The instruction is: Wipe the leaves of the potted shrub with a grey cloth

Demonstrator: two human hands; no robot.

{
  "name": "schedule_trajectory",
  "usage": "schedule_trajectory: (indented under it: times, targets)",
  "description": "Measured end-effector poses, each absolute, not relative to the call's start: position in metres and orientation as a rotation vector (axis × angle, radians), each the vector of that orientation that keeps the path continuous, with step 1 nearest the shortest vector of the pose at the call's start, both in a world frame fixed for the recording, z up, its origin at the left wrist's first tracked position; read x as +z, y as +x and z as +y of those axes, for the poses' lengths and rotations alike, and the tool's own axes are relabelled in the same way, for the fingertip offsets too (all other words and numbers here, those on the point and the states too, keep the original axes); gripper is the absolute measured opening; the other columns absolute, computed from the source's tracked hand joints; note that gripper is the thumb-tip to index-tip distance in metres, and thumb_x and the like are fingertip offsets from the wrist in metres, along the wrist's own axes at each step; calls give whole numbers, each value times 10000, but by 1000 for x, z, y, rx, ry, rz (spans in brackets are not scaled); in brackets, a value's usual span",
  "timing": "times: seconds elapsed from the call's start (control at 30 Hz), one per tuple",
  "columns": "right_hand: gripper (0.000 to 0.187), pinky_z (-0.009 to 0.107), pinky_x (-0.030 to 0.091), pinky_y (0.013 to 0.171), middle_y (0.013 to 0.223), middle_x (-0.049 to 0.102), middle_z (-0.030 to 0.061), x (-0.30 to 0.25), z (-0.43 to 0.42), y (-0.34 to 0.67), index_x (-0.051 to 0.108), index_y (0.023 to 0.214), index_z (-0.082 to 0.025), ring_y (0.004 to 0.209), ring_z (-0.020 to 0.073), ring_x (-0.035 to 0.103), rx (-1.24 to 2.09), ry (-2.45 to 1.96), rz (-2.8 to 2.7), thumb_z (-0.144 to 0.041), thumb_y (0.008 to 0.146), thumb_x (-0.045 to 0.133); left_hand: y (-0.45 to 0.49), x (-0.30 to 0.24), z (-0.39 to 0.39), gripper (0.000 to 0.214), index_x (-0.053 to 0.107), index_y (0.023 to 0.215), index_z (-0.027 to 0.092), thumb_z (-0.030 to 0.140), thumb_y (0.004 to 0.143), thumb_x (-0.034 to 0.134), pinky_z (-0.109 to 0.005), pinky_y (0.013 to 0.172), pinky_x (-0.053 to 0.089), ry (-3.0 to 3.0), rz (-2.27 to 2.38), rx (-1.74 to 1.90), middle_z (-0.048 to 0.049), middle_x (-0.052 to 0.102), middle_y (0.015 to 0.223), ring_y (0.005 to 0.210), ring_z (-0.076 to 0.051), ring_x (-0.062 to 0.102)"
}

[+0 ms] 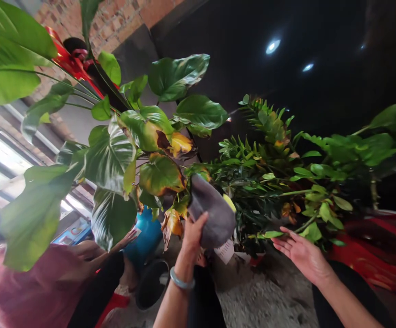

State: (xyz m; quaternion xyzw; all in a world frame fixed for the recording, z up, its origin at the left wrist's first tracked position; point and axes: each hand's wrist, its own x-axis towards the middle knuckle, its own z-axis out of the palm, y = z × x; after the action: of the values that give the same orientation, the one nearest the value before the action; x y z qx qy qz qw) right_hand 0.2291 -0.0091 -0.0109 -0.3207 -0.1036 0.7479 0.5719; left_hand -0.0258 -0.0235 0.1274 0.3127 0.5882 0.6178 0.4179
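Observation:
My left hand (192, 234), with a pale bangle on its wrist, is closed around the lower edge of a dark grey rounded thing (214, 216). It looks soft and cap-like, but its exact kind does not show. Behind it and to the left stands a tall plant with broad leaves (110, 157), some with yellow and brown edges (162, 175). My right hand (300, 253) is open, palm turned up and fingers spread. Its fingertips are close to the low leaves of a bushy green plant (321, 200); I cannot tell whether they touch.
At the lower left a person in a pink top (43, 289) reaches toward a blue rounded vessel (146, 237). A dark bucket (152, 284) stands on the rough grey floor (262, 291). Red plastic (372, 259) lies at right. A dark glossy panel (239, 50) rises behind the plants.

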Motion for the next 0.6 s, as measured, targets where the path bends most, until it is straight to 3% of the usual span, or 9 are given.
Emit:
schedule_trajectory:
  times: [0.17, 0.3, 0.43, 0.5, 0.6]
  targets:
    - [298, 455, 463, 902, 813, 746, 88, -13, -8, 232, 703, 782, -215, 832, 293, 682, 1744, -765, -211, -336, 521, 784, -3, 95, -58, 418, 699, 710, 129, 312, 370, 861, -315, 654, 498, 843, 1366, 1042, -32, 680, 640, 639, -206, 621]
    - [310, 463, 459, 899, 778, 737, 108, -19, -7, 233, 712, 788, -205, 832, 301, 675, 1752, -746, -263, -366, 535, 788, -6, 138, -60, 509, 688, 800, 151, 365, 377, 875, -312, 643, 513, 843, 1340, 1297, -35, 697, 711, 674, -215, 638]
    - [283, 469, 450, 912, 799, 734, 90, -22, -6, 231, 708, 802, -214, 841, 294, 675, 1746, -714, -275, -364, 572, 778, -6, 177, -29, 507, 665, 939, 181, 424, 523, 821, -305, 724, 518, 864, 1393, 1680, -51, 711, 909, 832, -221, 654]
    - [279, 468, 448, 912, 802, 732, 89, -22, -6, 230, 706, 798, -212, 835, 290, 675, 1745, -711, -276, -364, 575, 777, -1, 172, -14, 499, 669, 932, 168, 409, 520, 817, -314, 747, 510, 897, 1438, 1671, -62, 710, 914, 846, -226, 650]
    - [248, 470, 448, 899, 814, 731, 81, -20, -7, 230, 696, 754, -216, 826, 286, 673, 1734, -701, -282, -355, 568, 784, 10, 141, -11, 488, 694, 828, 139, 375, 429, 849, -340, 729, 505, 982, 1458, 1370, -63, 706, 785, 777, -247, 647]
